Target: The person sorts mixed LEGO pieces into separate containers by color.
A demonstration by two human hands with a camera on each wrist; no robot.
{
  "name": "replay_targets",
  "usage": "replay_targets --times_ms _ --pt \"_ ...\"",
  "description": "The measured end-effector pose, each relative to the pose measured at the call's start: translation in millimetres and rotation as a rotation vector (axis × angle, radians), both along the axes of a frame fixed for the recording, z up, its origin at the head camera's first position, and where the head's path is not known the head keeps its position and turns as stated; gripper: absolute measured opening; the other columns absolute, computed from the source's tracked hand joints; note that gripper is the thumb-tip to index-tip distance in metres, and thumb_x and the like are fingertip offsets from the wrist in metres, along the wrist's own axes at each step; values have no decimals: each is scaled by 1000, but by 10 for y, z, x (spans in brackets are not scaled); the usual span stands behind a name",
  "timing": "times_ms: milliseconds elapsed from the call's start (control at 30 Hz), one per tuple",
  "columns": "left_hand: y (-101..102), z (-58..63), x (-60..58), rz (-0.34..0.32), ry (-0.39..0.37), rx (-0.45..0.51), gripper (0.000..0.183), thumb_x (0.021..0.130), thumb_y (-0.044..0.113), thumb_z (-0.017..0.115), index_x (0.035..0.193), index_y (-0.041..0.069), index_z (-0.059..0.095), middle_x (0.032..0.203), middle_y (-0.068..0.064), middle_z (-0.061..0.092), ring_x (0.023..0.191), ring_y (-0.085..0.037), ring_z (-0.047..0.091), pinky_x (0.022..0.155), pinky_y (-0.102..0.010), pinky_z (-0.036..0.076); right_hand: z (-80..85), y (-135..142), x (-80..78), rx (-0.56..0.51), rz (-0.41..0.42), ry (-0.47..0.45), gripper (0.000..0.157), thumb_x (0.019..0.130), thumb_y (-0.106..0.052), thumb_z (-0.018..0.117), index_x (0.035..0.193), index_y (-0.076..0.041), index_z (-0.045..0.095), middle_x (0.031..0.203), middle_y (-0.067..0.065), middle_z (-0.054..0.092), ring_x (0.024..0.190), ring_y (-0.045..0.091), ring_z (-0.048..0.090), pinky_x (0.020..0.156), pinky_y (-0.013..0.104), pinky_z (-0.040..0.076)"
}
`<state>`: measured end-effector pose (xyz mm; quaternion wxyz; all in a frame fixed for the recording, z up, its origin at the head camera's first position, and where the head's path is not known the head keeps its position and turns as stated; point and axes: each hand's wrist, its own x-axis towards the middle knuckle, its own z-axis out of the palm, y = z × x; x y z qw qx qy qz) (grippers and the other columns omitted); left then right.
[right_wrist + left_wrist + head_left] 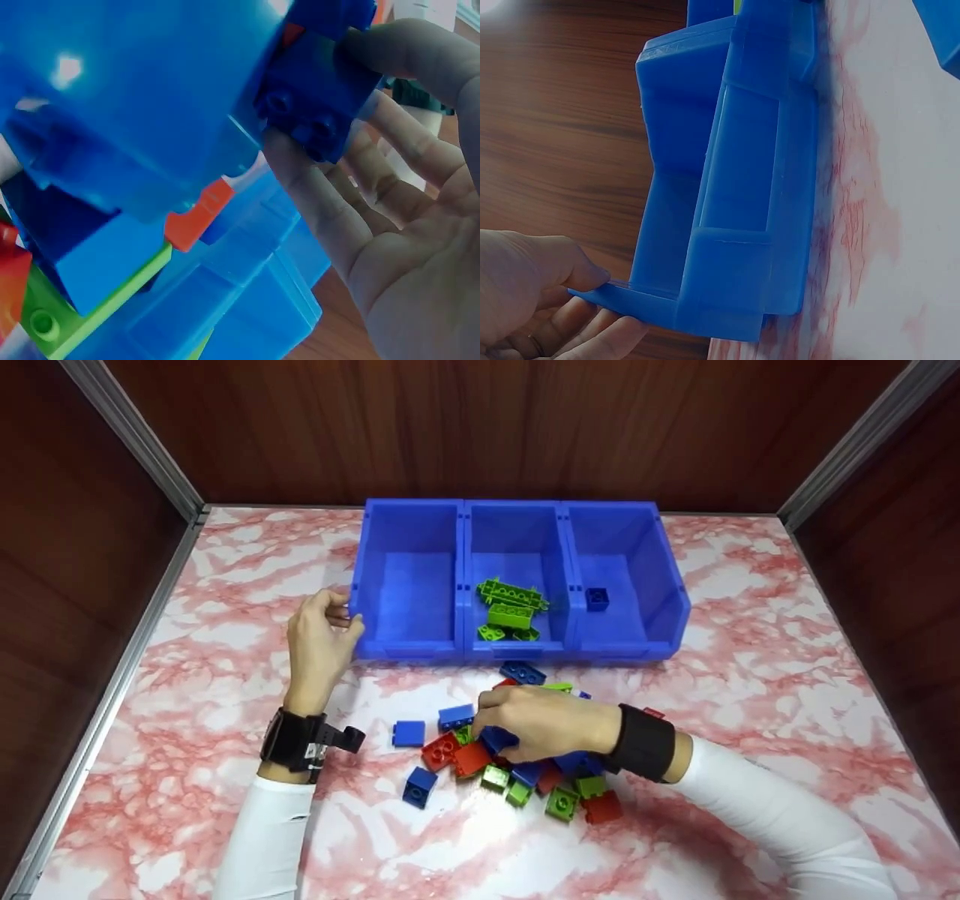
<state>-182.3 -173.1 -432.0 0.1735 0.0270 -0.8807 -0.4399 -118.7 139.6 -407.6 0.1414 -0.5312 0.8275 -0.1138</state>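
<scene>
Three joined blue bins (407, 651) stand at the back of the table. With thumb and fingers my left hand (319, 641) grips the side rim of the leftmost bin, seen closely in the left wrist view (622, 298). Over the brick pile my right hand (551, 724) pinches a dark blue toy brick (319, 94) between thumb and index finger. Green bricks (510, 616) lie in the middle bin, and a single dark blue brick (597, 598) is in the right bin. The left bin holds nothing visible.
Loose red, green and blue bricks lie in front of the bins, including a red brick (471, 759), a green brick (562, 803) and a blue brick (409, 733). Part of the pile is hidden under my right hand. Wood-look walls (510, 427) enclose the table.
</scene>
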Motion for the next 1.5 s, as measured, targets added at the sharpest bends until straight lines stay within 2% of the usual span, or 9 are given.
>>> replay_targets --times_ms 167,333,433,600,900,1067,1233,1400,1500 --pt "1 -13 -2 1 5 4 27 90 0 72 116 -8 68 109 -25 72 99 -39 70 96 -47 56 82 42 -3 -42 -21 14 36 86 -14 84 120 -12 74 112 5 71 102 19 70 89 33 64" --pt "7 -12 3 -1 0 9 28 90 0 72 116 -8 68 109 -25 72 99 -38 70 95 -47 57 282 189 -33 -97 -59 36 38 83 -14 86 119 -8 73 113 7 72 98 19 72 85 28 65" --pt "2 -14 -4 -8 0 11 28 90 0 71 117 -8 68 110 -25 71 100 -39 70 96 -47 58 444 333 -61 -115 -124 38 39 83 -14 87 120 -9 72 116 7 71 93 18 72 81 26 66" --pt "-2 -9 -6 -6 2 11 28 90 -1 71 117 -8 68 110 -26 72 99 -39 70 95 -47 58 648 593 -137 -145 -211 66 40 83 -13 87 120 -8 73 115 8 70 93 19 72 80 29 66" --pt "-3 -3 -3 3 7 6 27 90 -1 71 115 -8 69 108 -25 72 99 -38 71 94 -47 59 865 1079 -374 -173 -372 114 36 80 -3 86 114 -6 75 107 9 71 92 22 73 70 32 67" --pt "-5 -7 -1 3 13 7 27 90 -1 71 115 -8 69 108 -25 71 99 -39 70 94 -47 59 831 1263 -600 -129 -461 165 35 79 -4 87 112 -2 75 108 13 71 90 23 70 72 39 65" --pt "0 -5 1 -1 2 8 28 90 -1 71 116 -8 68 110 -25 72 100 -38 70 96 -47 57 662 1350 -844 -56 -550 148 37 79 -5 87 113 2 75 110 18 73 96 30 69 79 48 64" --pt "7 7 11 -3 -3 8 28 90 0 71 117 -8 68 110 -25 71 100 -38 70 96 -47 58 449 1331 -1049 -38 -546 128 36 77 -5 86 110 3 75 109 20 76 102 37 71 88 53 62" --pt "5 8 9 -5 1 10 28 90 -1 71 117 -8 68 110 -25 71 101 -39 70 97 -47 57 339 1282 -1145 -18 -538 104 31 77 -3 85 106 2 76 106 18 78 102 38 73 89 54 62"
